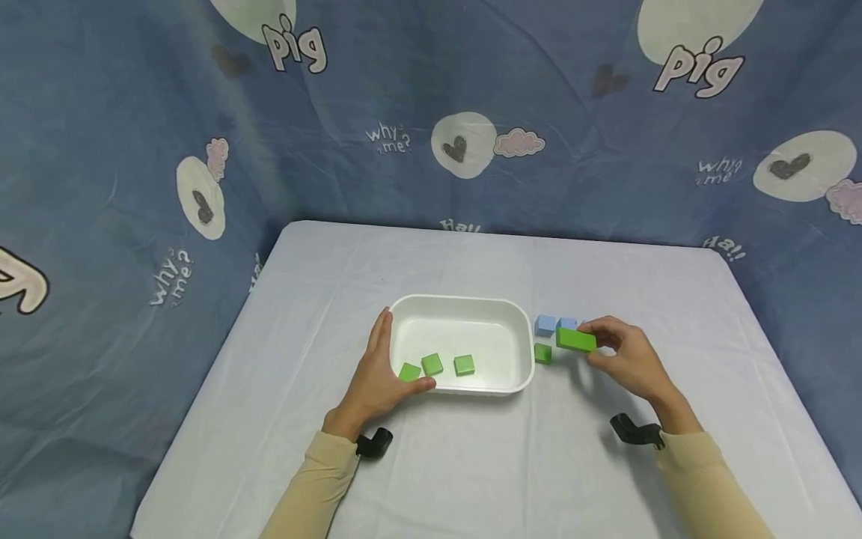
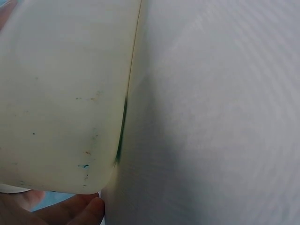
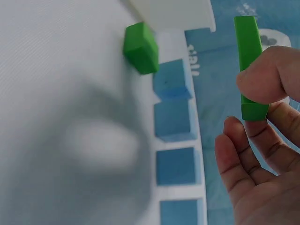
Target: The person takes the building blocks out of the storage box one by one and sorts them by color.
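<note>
In the head view, my left hand (image 1: 378,380) grips the left front corner of a white tray (image 1: 508,344), fingers along its side and thumb at the front rim. The tray's pale outer surface (image 2: 61,93) fills the left of the left wrist view. Three green cubes (image 1: 464,364) lie inside, the leftmost partly hidden by the rim and thumb. To the tray's right, my right hand (image 1: 628,358) pinches a long green block (image 1: 575,340) between thumb and fingers, raised above the table. One green cube (image 3: 140,48) stands on the table close to the tray's right end.
Several blue blocks (image 3: 176,166) form a row on the table beside the tray; the right hand and green block hide part of it in the head view. A white cloth covers the table (image 1: 471,464). A blue printed curtain (image 1: 377,187) hangs behind and at the sides.
</note>
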Motion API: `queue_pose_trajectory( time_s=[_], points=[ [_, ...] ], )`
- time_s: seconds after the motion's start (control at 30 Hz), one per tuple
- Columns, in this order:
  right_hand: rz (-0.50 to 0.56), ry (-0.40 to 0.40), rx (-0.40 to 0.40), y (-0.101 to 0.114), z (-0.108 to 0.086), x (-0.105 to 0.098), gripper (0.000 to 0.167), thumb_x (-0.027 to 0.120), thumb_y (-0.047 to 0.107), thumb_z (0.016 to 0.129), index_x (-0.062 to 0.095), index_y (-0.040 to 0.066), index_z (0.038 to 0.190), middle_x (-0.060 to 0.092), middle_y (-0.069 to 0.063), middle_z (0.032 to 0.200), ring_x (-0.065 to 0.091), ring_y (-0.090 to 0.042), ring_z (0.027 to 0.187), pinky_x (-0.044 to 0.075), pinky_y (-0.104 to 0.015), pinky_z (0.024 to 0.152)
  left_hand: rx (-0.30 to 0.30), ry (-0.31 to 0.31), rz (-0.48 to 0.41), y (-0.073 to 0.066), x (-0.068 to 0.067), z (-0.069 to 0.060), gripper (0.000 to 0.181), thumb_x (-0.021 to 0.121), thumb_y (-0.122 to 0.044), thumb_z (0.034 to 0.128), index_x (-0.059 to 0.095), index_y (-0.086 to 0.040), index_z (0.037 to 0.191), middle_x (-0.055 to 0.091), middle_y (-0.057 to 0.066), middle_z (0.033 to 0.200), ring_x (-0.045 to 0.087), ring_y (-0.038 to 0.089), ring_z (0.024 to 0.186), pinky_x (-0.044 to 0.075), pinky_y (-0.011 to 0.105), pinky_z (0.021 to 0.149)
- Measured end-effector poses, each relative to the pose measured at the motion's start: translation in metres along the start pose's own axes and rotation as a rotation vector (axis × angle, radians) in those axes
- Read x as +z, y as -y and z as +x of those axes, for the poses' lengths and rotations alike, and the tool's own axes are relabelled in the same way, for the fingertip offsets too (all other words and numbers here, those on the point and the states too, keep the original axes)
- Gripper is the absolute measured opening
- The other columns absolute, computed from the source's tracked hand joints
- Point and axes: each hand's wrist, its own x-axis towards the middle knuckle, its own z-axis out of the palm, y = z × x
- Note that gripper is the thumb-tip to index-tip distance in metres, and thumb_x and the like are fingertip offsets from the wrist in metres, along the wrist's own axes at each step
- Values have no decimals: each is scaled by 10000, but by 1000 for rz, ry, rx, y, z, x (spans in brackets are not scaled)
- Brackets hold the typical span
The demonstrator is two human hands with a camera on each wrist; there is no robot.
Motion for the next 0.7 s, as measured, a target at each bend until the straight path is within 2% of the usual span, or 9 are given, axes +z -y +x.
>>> queue_pose_trajectory(
  time_s=[0.17,0.37,0.7],
  points=[
    [-9,4,47,-8,-8,0,363,744,-72,856,675,-8,1206,664,-135,1164,654,-204,985,522,-259,860,-4,-3,2,1,0,0,1412,907,-590,640,47,-100,1648,40,17,1707,290,382,1472,339,580,1119],
    [1,-8,38,-18,-12,8,369,743,-100,829,677,-28,1184,671,-144,1127,656,-218,960,522,-222,819,4,-10,-2,1,-1,0,1415,902,-605,637,58,-85,1645,48,24,1707,283,376,1476,336,580,1121],
    [-113,-36,37,-37,-12,22,425,751,-145,755,693,-39,1162,686,-164,1095,656,-270,926,536,-242,785,-13,2,11,1,0,0,1411,905,-590,647,38,-100,1648,34,9,1707,280,367,1479,330,569,1129]
  ],
)
